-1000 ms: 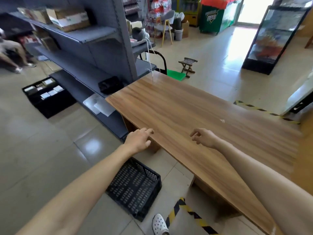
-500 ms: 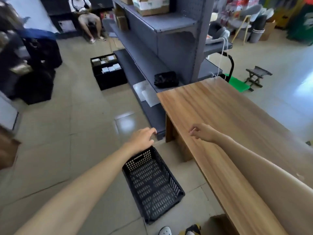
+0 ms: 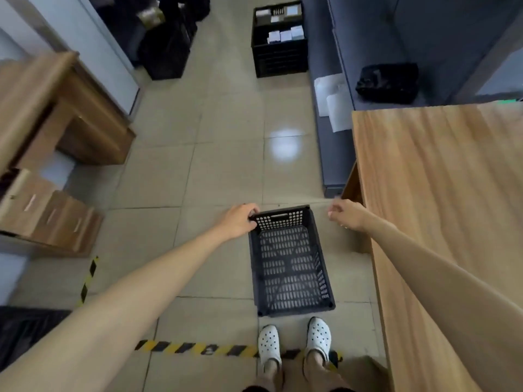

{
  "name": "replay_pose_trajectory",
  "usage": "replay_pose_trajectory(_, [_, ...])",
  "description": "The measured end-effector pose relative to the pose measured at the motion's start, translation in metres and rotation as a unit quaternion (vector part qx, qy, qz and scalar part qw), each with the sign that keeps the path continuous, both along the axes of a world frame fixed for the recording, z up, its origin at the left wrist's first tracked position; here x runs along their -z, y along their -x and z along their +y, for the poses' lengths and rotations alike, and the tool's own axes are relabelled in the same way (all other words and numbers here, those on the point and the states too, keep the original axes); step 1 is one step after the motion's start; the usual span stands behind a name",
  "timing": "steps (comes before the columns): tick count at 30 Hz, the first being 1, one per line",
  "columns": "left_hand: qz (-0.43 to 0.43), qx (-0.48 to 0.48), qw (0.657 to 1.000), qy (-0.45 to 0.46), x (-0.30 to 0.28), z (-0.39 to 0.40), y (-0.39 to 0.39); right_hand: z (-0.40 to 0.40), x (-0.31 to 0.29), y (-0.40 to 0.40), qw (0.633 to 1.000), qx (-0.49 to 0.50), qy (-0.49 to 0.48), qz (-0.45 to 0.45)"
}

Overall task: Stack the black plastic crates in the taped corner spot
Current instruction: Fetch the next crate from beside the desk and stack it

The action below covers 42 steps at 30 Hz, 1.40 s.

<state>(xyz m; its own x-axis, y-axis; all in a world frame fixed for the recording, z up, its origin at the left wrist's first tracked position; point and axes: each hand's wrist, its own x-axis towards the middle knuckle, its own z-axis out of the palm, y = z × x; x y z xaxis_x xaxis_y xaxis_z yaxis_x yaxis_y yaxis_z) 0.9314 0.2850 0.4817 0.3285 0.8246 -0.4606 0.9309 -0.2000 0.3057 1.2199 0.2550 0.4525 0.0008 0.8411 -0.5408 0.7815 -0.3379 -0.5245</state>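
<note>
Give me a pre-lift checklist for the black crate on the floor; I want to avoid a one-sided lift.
1. Left hand holds the far rim of the black perforated plastic crate: ok.
2. Right hand on the rim: not ok, it hovers beside the crate.
3. Crate holds nothing: ok.
4. White clogs off the crate: ok.
5. Wooden table edge close on the right: cannot tell whether there is room to lift.
</note>
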Motion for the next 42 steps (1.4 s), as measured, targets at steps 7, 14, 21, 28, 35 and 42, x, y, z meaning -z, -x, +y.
replay_pose_trajectory(7, [0.001, -0.072, 0.996, 0.054, 0.074, -0.005, 0.016, -0.006, 0.083, 0.014, 0.993, -0.048, 0.111, -0.005])
replay_pose_trajectory(14, [0.04, -0.086, 0.993, 0.067, 0.164, 0.001, 0.052, 0.011, 0.157, 0.033, 0.991, -0.039, 0.119, -0.036])
replay_pose_trajectory(21, [0.056, -0.154, 0.98, 0.115, 0.273, 0.013, 0.071, 0.009, 0.256, 0.034, 0.976, 0.021, 0.161, -0.145])
replay_pose_trajectory(28, [-0.04, -0.273, 0.937, 0.212, 0.396, 0.006, 0.063, -0.004, 0.373, 0.019, 0.966, 0.066, 0.21, -0.138])
replay_pose_trajectory(35, [-0.096, -0.367, 0.892, 0.244, 0.497, -0.005, 0.056, -0.007, 0.473, 0.018, 0.956, 0.137, 0.245, -0.082])
replay_pose_trajectory(42, [-0.153, -0.461, 0.831, 0.27, 0.56, 0.002, 0.065, 0.013, 0.522, 0.016, 0.953, 0.217, 0.21, -0.017])
